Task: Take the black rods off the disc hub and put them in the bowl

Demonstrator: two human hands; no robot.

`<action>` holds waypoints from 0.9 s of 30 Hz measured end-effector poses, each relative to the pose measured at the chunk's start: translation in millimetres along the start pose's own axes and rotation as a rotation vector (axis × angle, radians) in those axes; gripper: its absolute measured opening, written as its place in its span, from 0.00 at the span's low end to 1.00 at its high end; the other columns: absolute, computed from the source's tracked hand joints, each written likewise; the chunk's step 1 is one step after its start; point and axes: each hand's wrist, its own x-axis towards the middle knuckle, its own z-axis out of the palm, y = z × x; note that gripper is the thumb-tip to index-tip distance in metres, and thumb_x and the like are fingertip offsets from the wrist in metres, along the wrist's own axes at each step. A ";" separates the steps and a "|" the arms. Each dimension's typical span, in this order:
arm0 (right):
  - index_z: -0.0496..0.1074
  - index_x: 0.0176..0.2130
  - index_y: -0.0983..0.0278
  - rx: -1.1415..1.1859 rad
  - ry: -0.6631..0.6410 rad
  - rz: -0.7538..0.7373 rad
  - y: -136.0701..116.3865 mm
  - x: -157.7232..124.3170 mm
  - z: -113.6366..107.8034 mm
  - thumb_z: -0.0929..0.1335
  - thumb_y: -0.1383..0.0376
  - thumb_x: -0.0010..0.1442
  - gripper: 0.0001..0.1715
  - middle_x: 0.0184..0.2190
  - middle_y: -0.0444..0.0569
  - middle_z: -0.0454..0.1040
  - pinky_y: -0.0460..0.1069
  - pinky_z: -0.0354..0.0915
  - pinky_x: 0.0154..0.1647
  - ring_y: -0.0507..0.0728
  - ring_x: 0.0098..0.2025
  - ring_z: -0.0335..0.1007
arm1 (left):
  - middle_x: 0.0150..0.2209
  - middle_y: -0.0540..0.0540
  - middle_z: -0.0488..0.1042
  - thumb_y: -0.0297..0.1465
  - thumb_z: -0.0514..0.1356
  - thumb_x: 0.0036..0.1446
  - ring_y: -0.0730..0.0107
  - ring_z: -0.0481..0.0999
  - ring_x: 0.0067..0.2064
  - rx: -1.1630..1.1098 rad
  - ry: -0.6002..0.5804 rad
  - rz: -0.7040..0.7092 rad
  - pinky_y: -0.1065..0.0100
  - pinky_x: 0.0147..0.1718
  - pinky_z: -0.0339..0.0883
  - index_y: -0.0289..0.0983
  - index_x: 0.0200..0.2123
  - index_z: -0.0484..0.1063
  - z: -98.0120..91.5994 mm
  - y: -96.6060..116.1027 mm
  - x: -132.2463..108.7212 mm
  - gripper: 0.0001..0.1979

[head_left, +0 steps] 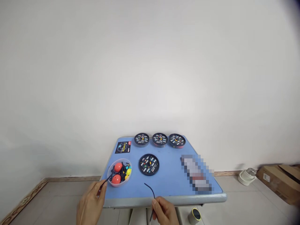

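My left hand (pixel 91 201) is at the table's front left, its thumb and fingers pinched on a thin black rod (pixel 108 178). The rod's tip reaches over the rim of a clear round bowl (pixel 109 167). In the bowl are red balls (pixel 118 167), yellow balls (pixel 128 172), some blue-green pieces and a tangle of black rods (pixel 121 173). Below the table's front edge, my right hand (pixel 165 211) grips a curved thin black rod (pixel 150 187), whose free end points up and left. Beyond it lies a round black printed disc (pixel 153 165) with a short black post at its middle.
Three similar round discs (pixel 142 139) line the back of the blue table (pixel 168 184). A dark printed card (pixel 123 147) lies at back left, and a pixelated flat object (pixel 195 173) at right. On the floor are a dark-topped cylinder (pixel 194 216), a pale container (pixel 247 176) and a cardboard box (pixel 278 181).
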 end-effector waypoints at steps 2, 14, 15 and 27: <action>0.66 0.19 0.63 -0.080 -0.062 -0.069 -16.0 18.4 13.2 0.62 0.41 0.58 0.32 0.16 0.42 0.63 0.45 0.54 0.24 0.51 0.21 0.58 | 0.38 0.48 0.75 0.37 0.53 0.61 0.70 0.73 0.32 0.106 0.009 -0.010 0.71 0.28 0.61 0.43 0.40 0.77 11.1 0.0 12.5 0.13; 0.79 0.27 0.63 -0.937 -0.164 -0.075 -59.5 107.1 95.1 0.63 0.66 0.61 0.18 0.28 0.50 0.80 0.46 0.55 0.27 0.55 0.31 0.74 | 0.36 0.42 0.72 0.32 0.48 0.65 0.62 0.74 0.38 0.378 -0.175 -0.022 0.66 0.31 0.59 0.35 0.42 0.76 28.8 39.7 43.5 0.17; 0.79 0.29 0.63 -0.984 -0.168 -0.071 -58.5 109.5 99.0 0.62 0.65 0.62 0.18 0.31 0.52 0.81 0.46 0.57 0.28 0.56 0.34 0.76 | 0.37 0.42 0.72 0.32 0.47 0.65 0.62 0.74 0.39 0.379 -0.190 -0.027 0.66 0.31 0.60 0.35 0.42 0.76 27.0 43.4 44.5 0.18; 0.77 0.42 0.67 -1.118 -0.176 -0.174 -53.9 106.6 101.5 0.61 0.65 0.63 0.17 0.38 0.60 0.80 0.50 0.62 0.36 0.62 0.41 0.77 | 0.42 0.39 0.74 0.33 0.47 0.66 0.59 0.75 0.45 0.456 -0.339 -0.022 0.65 0.38 0.64 0.33 0.44 0.76 10.9 67.2 47.4 0.18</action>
